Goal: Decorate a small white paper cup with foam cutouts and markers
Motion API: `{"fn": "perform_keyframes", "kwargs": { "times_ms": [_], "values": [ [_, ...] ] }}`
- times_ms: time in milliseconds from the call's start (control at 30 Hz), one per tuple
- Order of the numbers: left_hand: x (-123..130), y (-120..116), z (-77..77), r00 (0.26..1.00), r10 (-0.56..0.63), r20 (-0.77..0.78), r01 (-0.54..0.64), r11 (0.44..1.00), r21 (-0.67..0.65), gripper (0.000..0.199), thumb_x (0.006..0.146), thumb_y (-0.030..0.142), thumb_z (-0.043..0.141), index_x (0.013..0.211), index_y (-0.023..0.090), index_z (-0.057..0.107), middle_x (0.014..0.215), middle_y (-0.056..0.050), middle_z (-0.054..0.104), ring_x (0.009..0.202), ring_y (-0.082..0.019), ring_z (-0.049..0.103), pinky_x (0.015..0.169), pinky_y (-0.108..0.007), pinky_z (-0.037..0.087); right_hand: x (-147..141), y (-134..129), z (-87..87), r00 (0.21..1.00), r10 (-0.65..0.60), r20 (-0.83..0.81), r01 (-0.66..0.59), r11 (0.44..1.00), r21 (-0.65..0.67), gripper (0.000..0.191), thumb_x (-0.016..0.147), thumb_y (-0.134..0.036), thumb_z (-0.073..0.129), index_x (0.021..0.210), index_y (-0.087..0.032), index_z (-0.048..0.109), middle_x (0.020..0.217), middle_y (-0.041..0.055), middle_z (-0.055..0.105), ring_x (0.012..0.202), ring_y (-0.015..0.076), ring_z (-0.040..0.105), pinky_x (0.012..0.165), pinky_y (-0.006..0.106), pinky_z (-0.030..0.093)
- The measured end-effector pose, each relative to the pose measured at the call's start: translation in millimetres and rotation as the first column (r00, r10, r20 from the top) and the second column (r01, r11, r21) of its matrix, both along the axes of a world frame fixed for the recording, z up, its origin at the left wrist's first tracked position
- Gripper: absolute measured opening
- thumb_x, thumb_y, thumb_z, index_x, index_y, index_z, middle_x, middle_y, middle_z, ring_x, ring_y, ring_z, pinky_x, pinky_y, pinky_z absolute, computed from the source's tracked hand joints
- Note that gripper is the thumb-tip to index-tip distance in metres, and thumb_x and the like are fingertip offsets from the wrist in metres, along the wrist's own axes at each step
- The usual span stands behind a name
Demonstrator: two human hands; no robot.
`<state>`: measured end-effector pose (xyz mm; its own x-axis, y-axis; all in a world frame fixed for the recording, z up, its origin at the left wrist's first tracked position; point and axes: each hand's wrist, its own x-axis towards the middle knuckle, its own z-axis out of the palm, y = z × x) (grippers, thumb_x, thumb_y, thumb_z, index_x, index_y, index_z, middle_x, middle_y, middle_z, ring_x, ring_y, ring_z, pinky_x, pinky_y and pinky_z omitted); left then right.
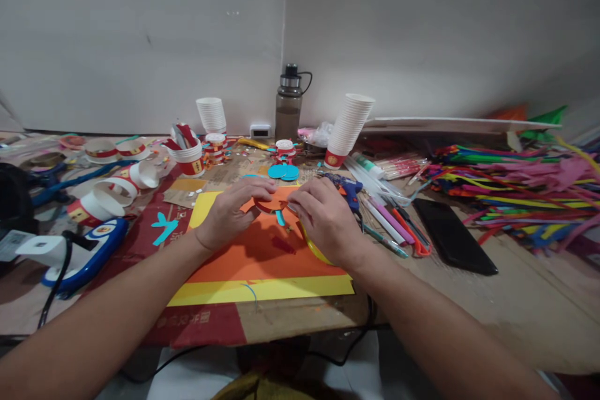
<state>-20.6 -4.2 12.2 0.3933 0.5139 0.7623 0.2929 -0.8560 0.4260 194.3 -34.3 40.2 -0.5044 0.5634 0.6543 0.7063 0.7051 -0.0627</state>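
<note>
Over the orange sheet [234, 260], my two hands face each other with bent fingers. Between them is a small round orange paper piece [272, 203], with a teal paper strip [280, 217] hanging from it. My left hand [237, 209] pinches its left edge. My right hand [325, 215] is closed at the right edge, its fingertips partly hidden. Below the right palm curves a yellow, loop-like thing [315, 248]; I cannot tell whether the hand touches it. A dark red scrap [284, 245] lies on the sheet, and a yellow sheet [262, 290] lies underneath.
Teal discs [283, 172] lie behind my hands. Further back stand a water bottle [289, 103] and a leaning paper cup stack [349, 128]. A blue glue gun [350, 190], pens and a phone [452, 236] are right, beside colourful pipe cleaners [520, 181]. Cut cup rings [96, 207] lie left.
</note>
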Motion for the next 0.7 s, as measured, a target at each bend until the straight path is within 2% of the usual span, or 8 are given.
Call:
{"fn": "perform_keyframes", "kwargs": {
  "times_ms": [200, 500, 600, 700],
  "values": [
    [0.3, -0.4, 0.8, 1.0, -0.015, 0.004, 0.015, 1.0, 0.013, 0.032, 0.075, -0.001, 0.057, 0.095, 0.022, 0.063, 0.107, -0.006, 0.071, 0.11, -0.021, 0.064, 0.097, -0.041, 0.051, -0.2, -0.6, -0.2, 0.998, 0.008, 0.057, -0.011, 0.999, 0.046, 0.02, 0.094, -0.014, 0.046, 0.092, -0.015, 0.066, 0.087, 0.0093, 0.062, 0.083, 0.0203, 0.049, 0.077, 0.035, 0.044],
    [-0.1, 0.0, -0.6, 1.0, 0.008, 0.005, -0.008, 0.999, -0.034, 0.025, 0.076, 0.005, 0.059, 0.093, 0.023, 0.064, 0.107, -0.006, 0.071, 0.111, -0.021, 0.064, 0.098, -0.043, 0.051, -0.2, -0.8, -1.8, 0.997, 0.011, 0.073, -0.012, 1.0, 0.004, 0.021, 0.096, -0.017, 0.045, 0.095, -0.017, 0.066, 0.088, 0.0093, 0.062, 0.084, 0.0207, 0.05, 0.079, 0.038, 0.044],
    [0.2, -0.4, -0.6, 1.0, 0.002, 0.026, 0.0, 0.999, -0.052, 0.025, 0.077, 0.005, 0.06, 0.093, 0.023, 0.065, 0.106, -0.006, 0.072, 0.11, -0.022, 0.064, 0.098, -0.044, 0.05, -0.7, -1.1, -1.5, 0.999, 0.043, 0.012, -0.042, 0.998, -0.047, 0.018, 0.094, -0.016, 0.047, 0.097, -0.017, 0.065, 0.09, 0.0089, 0.063, 0.087, 0.0207, 0.053, 0.081, 0.039, 0.047],
    [1.0, -1.0, -0.3, 0.996, 0.026, 0.082, -0.017, 0.993, -0.12, 0.022, 0.078, 0.007, 0.062, 0.093, 0.023, 0.065, 0.106, -0.007, 0.072, 0.107, -0.021, 0.065, 0.098, -0.042, 0.051, -0.5, -0.4, -0.9, 0.982, 0.102, -0.157, -0.123, 0.984, -0.127, 0.024, 0.09, -0.017, 0.058, 0.113, -0.02, 0.061, 0.104, 0.009, 0.063, 0.098, 0.0209, 0.056, 0.087, 0.039, 0.049]
  ]
}}
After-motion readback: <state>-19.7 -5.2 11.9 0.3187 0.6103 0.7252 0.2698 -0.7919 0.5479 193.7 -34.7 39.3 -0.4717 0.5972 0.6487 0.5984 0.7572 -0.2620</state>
